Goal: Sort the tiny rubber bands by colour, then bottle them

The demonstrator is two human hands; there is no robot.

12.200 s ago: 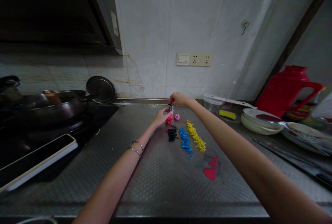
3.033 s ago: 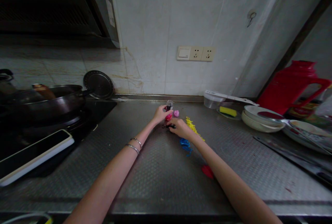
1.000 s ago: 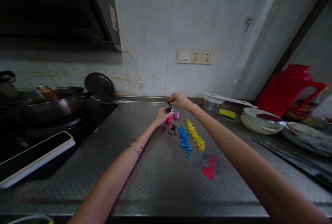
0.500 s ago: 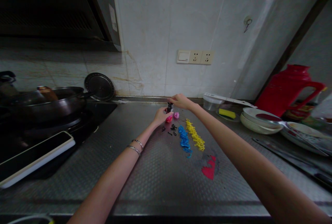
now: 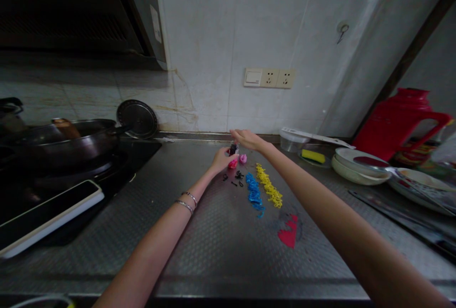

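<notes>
At the back of the steel counter, my left hand (image 5: 222,159) closes its fingers around a small clear jar (image 5: 233,148) filled with something black. Over the top of the jar my right hand (image 5: 246,139) lies flat with fingers stretched out; I cannot tell if it touches the rim. A bright pink bundle (image 5: 232,164) and a paler pink one (image 5: 242,158) sit in front of the jar. Loose black bands (image 5: 239,175) are scattered nearer me. A row of small blue bands (image 5: 254,191) and a row of yellow bands (image 5: 269,186) lie to their right.
A red heart-shaped patch (image 5: 288,233) marks the counter. Left are a pan (image 5: 71,142) on the stove and a white-edged device (image 5: 53,217). Right are a plastic tub (image 5: 292,142), a sponge (image 5: 313,157), stacked bowls (image 5: 356,172) and a red thermos (image 5: 395,120).
My right hand's fingers, bent down onto the jar's top before, are now straighter and flatter above it. My left hand stays around the jar. The view has shifted slightly.
</notes>
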